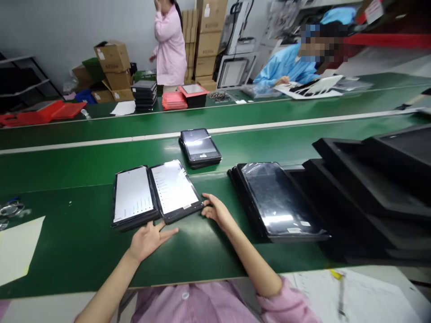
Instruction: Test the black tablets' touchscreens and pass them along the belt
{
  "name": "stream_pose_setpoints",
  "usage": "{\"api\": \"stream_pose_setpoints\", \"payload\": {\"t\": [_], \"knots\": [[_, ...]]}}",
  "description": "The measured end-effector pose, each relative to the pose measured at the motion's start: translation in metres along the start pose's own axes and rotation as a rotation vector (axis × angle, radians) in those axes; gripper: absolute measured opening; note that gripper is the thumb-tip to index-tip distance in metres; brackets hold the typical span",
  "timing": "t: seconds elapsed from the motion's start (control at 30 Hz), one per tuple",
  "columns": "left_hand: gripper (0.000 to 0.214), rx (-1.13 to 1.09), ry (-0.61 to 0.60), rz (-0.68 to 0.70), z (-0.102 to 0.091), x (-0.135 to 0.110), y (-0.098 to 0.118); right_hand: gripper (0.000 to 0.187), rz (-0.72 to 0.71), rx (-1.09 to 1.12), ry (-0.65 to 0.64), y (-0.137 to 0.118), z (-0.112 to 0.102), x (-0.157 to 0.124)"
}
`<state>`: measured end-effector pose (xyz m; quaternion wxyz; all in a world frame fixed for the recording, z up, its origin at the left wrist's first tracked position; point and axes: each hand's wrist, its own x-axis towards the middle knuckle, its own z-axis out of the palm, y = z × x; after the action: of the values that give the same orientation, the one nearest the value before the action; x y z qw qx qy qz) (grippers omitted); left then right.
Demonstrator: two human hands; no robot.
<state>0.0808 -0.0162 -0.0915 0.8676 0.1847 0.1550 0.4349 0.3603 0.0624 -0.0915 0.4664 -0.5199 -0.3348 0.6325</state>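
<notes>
We had a long green bench [84, 242] before us, with a white stripe [101, 142] running along it farther out. Two lit tablets lay side by side on it, touching: the left tablet [134, 197] and the right tablet [175, 188], both turned a little askew. Just beyond them a dark tablet [200, 147] sat on a short stack. To the right lay a pile of dark tablets [279, 202] under shiny film, and close beside it black foam trays [370, 188], stacked unevenly. At the left edge we saw a white sheet [18, 246] and bits of clear film [10, 210]. On the far side lay red trays [174, 100] and a black stack [144, 94].
</notes>
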Motion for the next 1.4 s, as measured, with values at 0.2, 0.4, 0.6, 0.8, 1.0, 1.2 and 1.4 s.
{"api": "stream_pose_setpoints", "payload": {"t": [0.2,0.4,0.6,0.8,1.0,1.2,1.4], "knots": [[0.040,0.129,-0.107,-0.126,0.010,-0.037,-0.029,0.060,0.246,0.067,-0.202,0.014,-0.021,-0.076],[0.071,0.273,-0.030,-0.351,0.002,-0.068,-0.032,0.061,0.143,-0.070,0.099,0.034,-0.030,-0.122],[0.049,1.012,0.195,-0.595,0.033,-0.117,0.013,0.057,0.082,-0.689,-0.085,0.011,-0.061,-0.145],[0.010,2.092,0.530,0.347,0.040,-0.132,0.040,0.046,-0.411,-1.306,0.329,-0.028,-0.069,-0.137],[0.014,2.538,0.429,0.687,0.016,-0.122,0.030,0.038,-0.912,-1.498,-0.301,-0.025,0.005,-0.108],[0.031,2.470,0.431,0.507,0.008,-0.126,0.029,0.032,-0.887,-1.517,-0.364,-0.013,0.025,-0.096],[0.093,2.495,0.714,0.275,0.017,-0.114,0.037,0.023,-0.956,-1.423,-0.083,-0.023,-0.012,-0.101]]}}
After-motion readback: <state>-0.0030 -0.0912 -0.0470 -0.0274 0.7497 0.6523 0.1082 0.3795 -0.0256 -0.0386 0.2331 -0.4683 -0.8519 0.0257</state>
